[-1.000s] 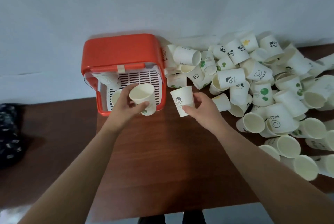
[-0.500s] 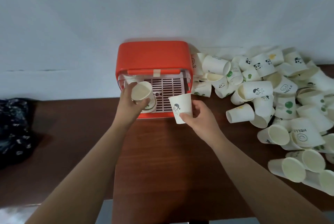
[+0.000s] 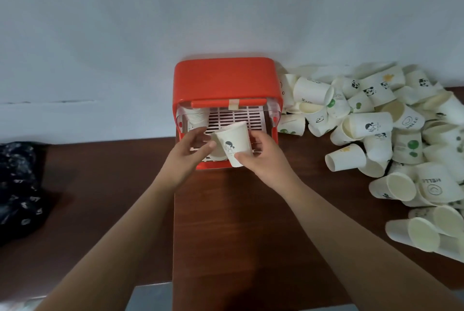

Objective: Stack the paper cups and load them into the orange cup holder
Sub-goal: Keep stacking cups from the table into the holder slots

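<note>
The desk [image 3: 238, 223] is dark brown wood with a visible grain and runs back to a pale wall. An orange holder [image 3: 226, 80] stands on it at the back, against the wall. Just right of the holder, a loose heap of white paper cups [image 3: 376, 125] covers the desk's right side, most lying tipped over, some printed. A dark patterned bundle [image 3: 17, 185] lies at the far left.

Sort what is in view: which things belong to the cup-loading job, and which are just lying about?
Job: girl-print cup in the right hand; partly hidden cup in the left hand; orange cup holder; stack of cups inside it; loose cup pile on the right.
Lying about: dark patterned cloth at the far left.
</note>
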A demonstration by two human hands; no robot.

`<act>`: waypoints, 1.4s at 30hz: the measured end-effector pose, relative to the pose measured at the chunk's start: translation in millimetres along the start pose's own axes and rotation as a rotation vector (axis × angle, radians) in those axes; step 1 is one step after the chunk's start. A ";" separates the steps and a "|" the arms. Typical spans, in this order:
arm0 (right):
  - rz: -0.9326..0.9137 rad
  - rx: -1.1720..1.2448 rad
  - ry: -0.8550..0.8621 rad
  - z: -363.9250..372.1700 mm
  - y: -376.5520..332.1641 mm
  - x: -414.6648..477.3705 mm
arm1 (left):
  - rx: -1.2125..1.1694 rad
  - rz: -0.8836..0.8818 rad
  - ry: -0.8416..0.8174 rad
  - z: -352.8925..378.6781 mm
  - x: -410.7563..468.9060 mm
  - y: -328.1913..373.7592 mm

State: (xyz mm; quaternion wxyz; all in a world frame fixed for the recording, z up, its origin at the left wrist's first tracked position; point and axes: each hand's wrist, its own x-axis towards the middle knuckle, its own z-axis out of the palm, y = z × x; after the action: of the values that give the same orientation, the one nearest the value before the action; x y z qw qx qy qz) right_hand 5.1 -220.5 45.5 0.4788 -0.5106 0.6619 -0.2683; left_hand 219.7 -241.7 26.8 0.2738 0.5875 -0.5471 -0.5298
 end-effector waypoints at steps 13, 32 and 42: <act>-0.107 -0.144 -0.036 33.1 -11.2 34.8 | -0.089 0.090 -0.004 -10.5 19.3 -0.8; -0.113 -0.374 0.000 18.7 23.7 26.6 | 0.361 0.140 0.179 10.1 11.5 -30.4; 0.098 -0.560 0.226 -153.5 121.3 -42.5 | 0.374 0.308 -0.200 120.0 5.9 34.8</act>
State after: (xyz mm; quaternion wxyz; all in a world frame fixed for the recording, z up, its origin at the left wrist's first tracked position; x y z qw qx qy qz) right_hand -184.2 -160.9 19.4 0.2553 -0.5570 0.7830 -0.1069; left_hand 95.9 -225.0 21.7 0.1825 0.4825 -0.7427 -0.4269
